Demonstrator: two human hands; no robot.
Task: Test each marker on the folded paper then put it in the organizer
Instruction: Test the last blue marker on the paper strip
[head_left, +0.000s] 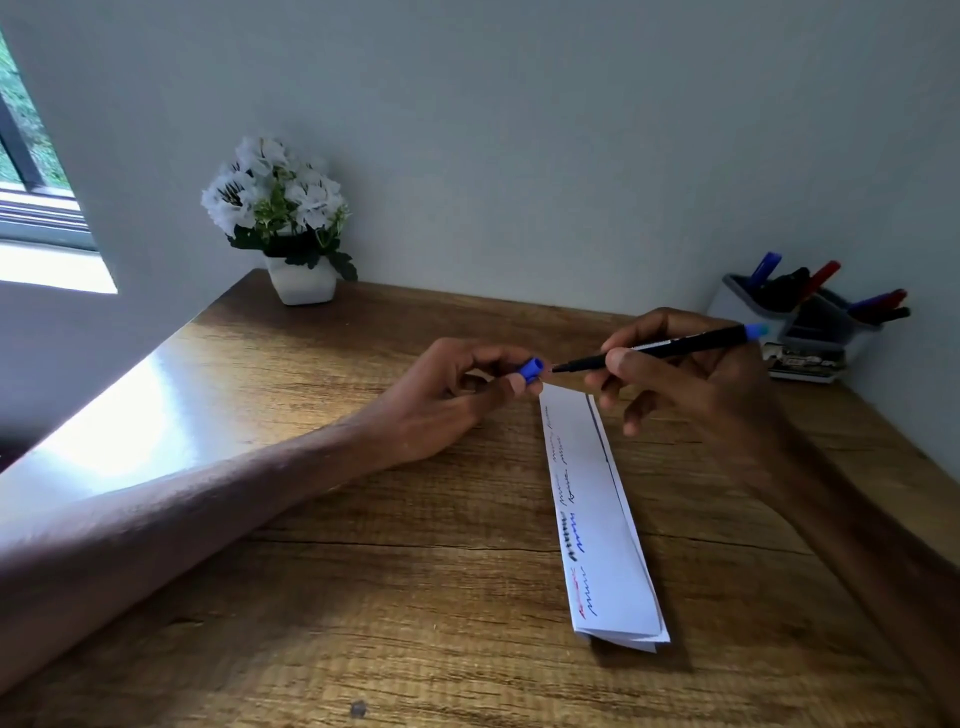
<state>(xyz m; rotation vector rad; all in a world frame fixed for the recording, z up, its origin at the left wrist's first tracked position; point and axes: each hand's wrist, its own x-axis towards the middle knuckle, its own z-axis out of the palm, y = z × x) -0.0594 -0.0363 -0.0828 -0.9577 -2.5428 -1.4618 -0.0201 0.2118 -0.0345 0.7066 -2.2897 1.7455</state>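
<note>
My right hand (691, 374) grips a black marker (670, 347) with a blue end, held nearly level, its tip pointing left. My left hand (467, 384) pinches the marker's blue cap (531, 370), whose open end faces the tip a small gap away. Both hover above the far end of the folded white paper (602, 525), a long strip lying on the wooden desk (363, 597) with red, blue and black scribbles along its left edge. The grey organizer (810, 322) stands at the back right against the wall, holding several blue, red and black markers.
A white pot of white flowers (285, 218) stands at the desk's back left corner. A window (31, 171) is at the far left, throwing glare on the desk's left edge. The wall runs right behind the desk.
</note>
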